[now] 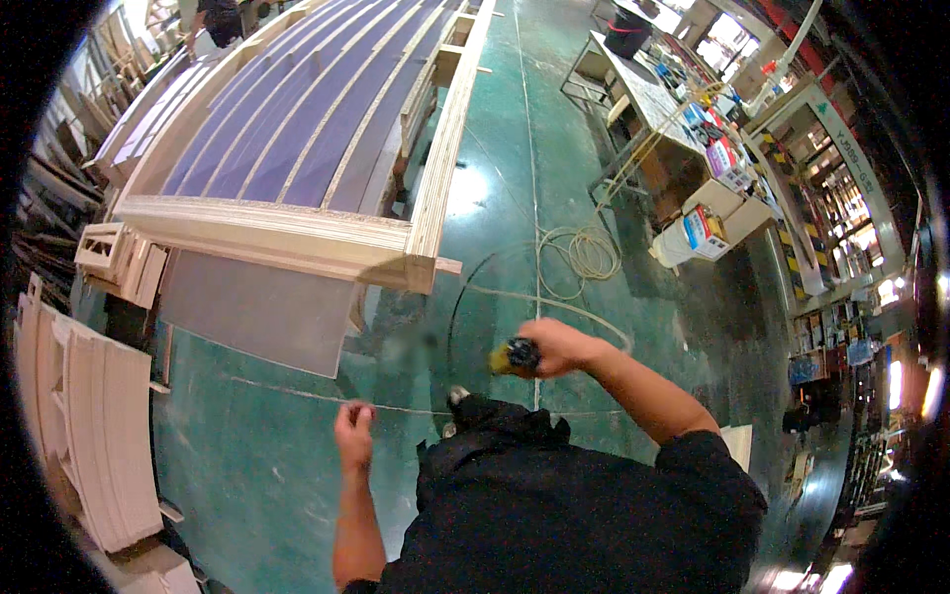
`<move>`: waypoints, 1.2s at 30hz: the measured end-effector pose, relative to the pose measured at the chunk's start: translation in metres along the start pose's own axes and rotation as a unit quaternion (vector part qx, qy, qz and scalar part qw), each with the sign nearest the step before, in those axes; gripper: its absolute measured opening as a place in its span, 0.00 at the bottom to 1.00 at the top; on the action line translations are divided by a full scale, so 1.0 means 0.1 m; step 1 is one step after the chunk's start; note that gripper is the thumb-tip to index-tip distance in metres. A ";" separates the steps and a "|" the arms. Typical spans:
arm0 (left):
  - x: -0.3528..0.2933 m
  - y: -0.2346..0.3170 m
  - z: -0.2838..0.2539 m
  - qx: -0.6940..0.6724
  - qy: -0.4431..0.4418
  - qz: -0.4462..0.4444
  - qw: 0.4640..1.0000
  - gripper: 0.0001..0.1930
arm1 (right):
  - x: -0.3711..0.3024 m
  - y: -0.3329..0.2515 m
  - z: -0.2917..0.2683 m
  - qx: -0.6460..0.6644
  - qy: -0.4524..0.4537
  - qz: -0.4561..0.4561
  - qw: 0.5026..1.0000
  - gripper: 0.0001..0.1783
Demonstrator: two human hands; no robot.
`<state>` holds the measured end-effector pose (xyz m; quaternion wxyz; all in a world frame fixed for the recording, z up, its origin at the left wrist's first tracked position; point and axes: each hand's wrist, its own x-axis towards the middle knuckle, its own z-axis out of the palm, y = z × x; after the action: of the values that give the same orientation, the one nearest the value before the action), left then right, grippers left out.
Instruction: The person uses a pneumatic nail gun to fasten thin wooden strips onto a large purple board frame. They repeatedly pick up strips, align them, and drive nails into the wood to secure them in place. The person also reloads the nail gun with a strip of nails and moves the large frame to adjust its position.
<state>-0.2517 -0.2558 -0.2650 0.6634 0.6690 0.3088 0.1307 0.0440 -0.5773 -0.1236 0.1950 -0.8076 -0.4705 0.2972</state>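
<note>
My right hand (562, 348) is closed round a black-and-yellow hand tool (514, 356), held over the green floor in front of me. The tool is small and blurred, so its exact kind does not show. Lower and to the left, my left hand (354, 434) hangs over the floor with its fingers curled in. Whether anything lies inside them is hidden. Ahead on the left stands a large wooden frame (297, 233) with curved pale strips across purplish panels (327, 139). Neither hand touches it.
A grey sheet (252, 307) leans under the frame's near edge. Stacked pale boards (104, 436) stand at the left. A coiled hose (584, 259) lies on the floor. A cluttered workbench (653, 99) and white bucket (676, 244) are at the right. Another person (220, 22) is far left.
</note>
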 end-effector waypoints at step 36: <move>3.33 2.68 0.18 0.414 -0.366 0.504 0.664 0.26 | 1.79 -2.24 -0.14 0.390 0.460 0.362 0.711 0.17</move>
<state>0.0810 -0.0564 -0.0855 0.2107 0.9221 -0.3208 0.0489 -0.0233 -0.3132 -0.0331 0.5628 -0.8048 0.1636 0.0936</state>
